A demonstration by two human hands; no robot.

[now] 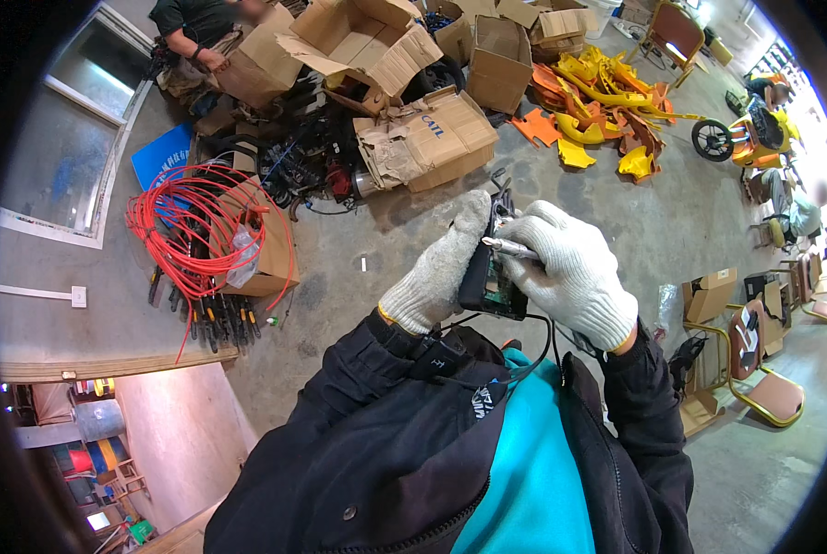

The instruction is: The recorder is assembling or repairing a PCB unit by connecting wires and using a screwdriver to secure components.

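In front of my chest, my left hand (439, 268), in a whitish knit glove, is closed around the side of an opened black electronics case (474, 284). A green circuit board (498, 294) shows inside it. My right hand (570, 272), also gloved, pinches a short silvery screwdriver bit (515, 247), which lies across the case with its tip pointing left. Black cables (548, 340) run from the lower end of the case over my jacket. The right fingers hide part of the board.
Cardboard boxes (432, 138) and dark parts lie ahead. Orange and yellow plastic panels (598, 92) are heaped at far right. Coiled red cable (169, 217) rests over a box at left. Chairs (755, 360) stand at right. A person (196, 37) is at far left; others are at far right.
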